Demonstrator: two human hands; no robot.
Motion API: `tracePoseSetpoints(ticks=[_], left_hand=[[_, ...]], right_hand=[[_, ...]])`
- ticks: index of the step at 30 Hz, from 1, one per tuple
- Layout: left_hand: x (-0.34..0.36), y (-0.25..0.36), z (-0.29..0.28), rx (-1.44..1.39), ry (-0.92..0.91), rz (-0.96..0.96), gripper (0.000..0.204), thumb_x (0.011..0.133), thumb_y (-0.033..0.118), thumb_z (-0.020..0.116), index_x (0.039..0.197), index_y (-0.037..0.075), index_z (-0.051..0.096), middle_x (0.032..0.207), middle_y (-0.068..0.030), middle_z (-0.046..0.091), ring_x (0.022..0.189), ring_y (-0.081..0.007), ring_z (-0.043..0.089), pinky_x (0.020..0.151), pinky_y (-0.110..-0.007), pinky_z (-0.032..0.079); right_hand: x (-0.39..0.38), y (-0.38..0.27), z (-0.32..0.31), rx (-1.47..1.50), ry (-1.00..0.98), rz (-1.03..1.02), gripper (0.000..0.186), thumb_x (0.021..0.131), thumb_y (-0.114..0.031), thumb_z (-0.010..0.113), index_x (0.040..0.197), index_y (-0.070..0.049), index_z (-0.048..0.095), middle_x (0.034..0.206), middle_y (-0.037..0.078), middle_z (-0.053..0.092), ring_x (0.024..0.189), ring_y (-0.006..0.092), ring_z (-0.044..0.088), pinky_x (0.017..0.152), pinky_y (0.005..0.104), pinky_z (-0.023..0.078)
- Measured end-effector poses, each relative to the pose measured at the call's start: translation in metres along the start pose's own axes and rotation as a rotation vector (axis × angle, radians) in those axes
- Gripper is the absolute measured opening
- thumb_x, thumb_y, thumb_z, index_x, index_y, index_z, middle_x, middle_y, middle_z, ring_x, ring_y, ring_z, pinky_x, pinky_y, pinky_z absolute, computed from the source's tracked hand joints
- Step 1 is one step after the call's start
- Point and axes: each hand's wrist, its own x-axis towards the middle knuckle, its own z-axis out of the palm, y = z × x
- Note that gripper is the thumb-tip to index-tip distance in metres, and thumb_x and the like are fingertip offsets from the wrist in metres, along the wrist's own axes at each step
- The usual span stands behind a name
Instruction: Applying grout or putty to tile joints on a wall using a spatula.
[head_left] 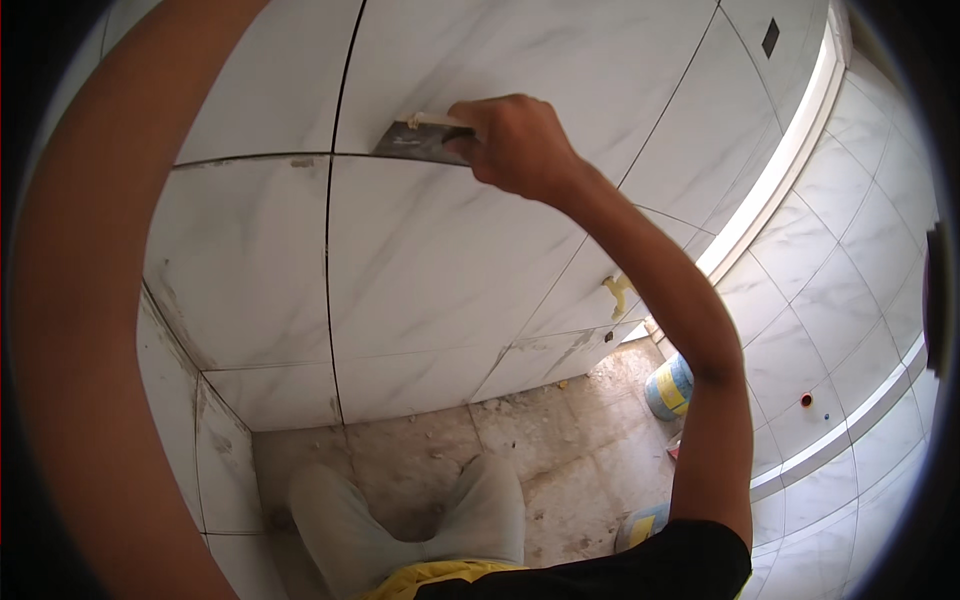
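Observation:
My right hand (522, 145) is closed around a flat metal scraper (418, 140) with a broad blade. The blade lies against the white marbled wall tiles (430, 270), its lower edge along a horizontal joint. Some pale paste clings to the blade's upper edge. Just left of the blade, this joint crosses a dark vertical joint (328, 230). My left arm (90, 250) reaches up past the top of the picture, so the left hand is out of sight.
A dusty tiled floor (560, 440) lies below, my legs over it. Blue-and-yellow containers (668, 388) stand at the right, one partly behind my arm. A yellowish fitting (617, 295) sits on the wall. Further right are a white frame edge (780, 210) and another tiled wall (850, 240).

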Motion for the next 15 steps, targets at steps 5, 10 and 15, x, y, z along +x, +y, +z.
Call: tracePoseSetpoints(ticks=[5, 10, 15], left_hand=[[0.001, 0.002, -0.003, 0.005, -0.033, -0.005, 0.039, 0.095, 0.019, 0.048, 0.124, 0.0, 0.066, 0.133, -0.0211, 0.061, 0.13, -0.0326, 0.052, 0.115, -0.045, 0.034], [0.007, 0.01, -0.008, -0.088, -0.023, -0.106, 0.043, 0.094, 0.019, 0.048, 0.131, 0.002, 0.061, 0.142, -0.0186, 0.054, 0.138, -0.0341, 0.043, 0.119, -0.049, 0.026], [0.001, -0.005, -0.019, 0.023, -0.129, -0.149, 0.046, 0.095, 0.019, 0.047, 0.138, 0.003, 0.055, 0.148, -0.0169, 0.049, 0.142, -0.0333, 0.039, 0.121, -0.052, 0.023]], right_hand=[[-0.023, -0.006, 0.016, 0.004, 0.15, -0.173, 0.01, 0.084, -0.013, 0.069, 0.085, -0.005, 0.064, 0.072, 0.01, 0.063, 0.067, 0.0322, 0.063, 0.062, 0.042, 0.051], [0.027, 0.076, -0.077, 0.337, 0.332, 0.345, 0.018, 0.084, -0.018, 0.073, 0.09, -0.001, 0.071, 0.07, 0.009, 0.071, 0.063, 0.0159, 0.069, 0.059, 0.0338, 0.054], [0.027, -0.01, 0.0, 0.041, 0.02, 0.144, 0.028, 0.083, -0.029, 0.075, 0.102, -0.008, 0.07, 0.082, 0.016, 0.071, 0.081, 0.0352, 0.068, 0.076, 0.0445, 0.054]])
